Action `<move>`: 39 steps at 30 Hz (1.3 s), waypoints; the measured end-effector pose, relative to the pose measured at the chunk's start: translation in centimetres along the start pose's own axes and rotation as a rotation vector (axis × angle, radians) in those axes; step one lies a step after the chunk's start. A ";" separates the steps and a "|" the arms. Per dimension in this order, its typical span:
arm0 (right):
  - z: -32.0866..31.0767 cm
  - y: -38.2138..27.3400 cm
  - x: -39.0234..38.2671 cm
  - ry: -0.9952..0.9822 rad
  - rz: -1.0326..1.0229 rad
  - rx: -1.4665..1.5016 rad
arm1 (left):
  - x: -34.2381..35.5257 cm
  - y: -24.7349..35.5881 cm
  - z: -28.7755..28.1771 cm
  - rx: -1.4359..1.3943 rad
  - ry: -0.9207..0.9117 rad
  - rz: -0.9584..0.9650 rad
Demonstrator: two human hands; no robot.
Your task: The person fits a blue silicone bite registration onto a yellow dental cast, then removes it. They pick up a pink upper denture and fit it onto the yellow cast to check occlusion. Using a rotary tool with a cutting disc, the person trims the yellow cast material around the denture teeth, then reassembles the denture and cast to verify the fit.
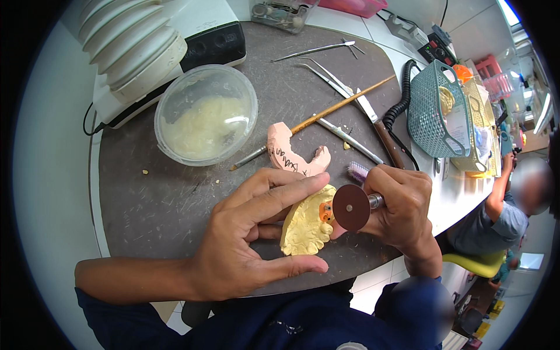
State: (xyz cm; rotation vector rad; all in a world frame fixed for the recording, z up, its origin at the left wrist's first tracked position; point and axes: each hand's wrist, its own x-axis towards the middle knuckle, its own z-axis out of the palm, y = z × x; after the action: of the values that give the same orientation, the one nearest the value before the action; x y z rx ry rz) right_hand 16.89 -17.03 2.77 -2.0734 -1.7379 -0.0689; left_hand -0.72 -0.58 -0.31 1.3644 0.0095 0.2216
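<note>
My left hand (236,224) holds a yellow plaster dental cast (302,224), its fingers behind and along the upper side and the thumb stretched out below. An orange-red patch (326,212) with dark spots marks the cast's right part. In my closed right hand (402,204) is a rotary handpiece (377,201), mostly hidden by the fingers. A round brown disc (351,211) sits on its tip, directly beside the orange patch. Whether disc and cast touch, I cannot tell. A pink plaster arch (282,147) with handwriting lies just beyond my left fingers.
Beyond my hands lie a wooden-handled brush (344,104), tweezers (329,80), a brown-handled knife (389,143) and a small purple-bristled brush (357,171). A clear tub (169,137) stands far left near a ribbed white hose (131,49). Baskets (431,108) line the right; another person (490,224) sits beyond.
</note>
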 end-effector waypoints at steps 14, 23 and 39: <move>0.1 0.3 -0.2 -0.034 -0.014 0.008 | -0.1 0.1 0.1 0.025 0.016 -0.008; 0.0 0.0 0.0 -0.026 0.010 0.011 | -0.1 0.1 0.0 0.041 0.020 -0.005; -0.1 0.6 -0.1 0.075 0.058 0.041 | -0.1 0.6 0.1 -0.328 0.063 -0.188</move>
State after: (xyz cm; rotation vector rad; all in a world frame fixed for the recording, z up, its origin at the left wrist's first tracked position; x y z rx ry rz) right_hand 17.44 -17.19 2.69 -2.0635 -1.6218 -0.0916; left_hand -0.93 -0.58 0.26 1.0218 0.1477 0.1026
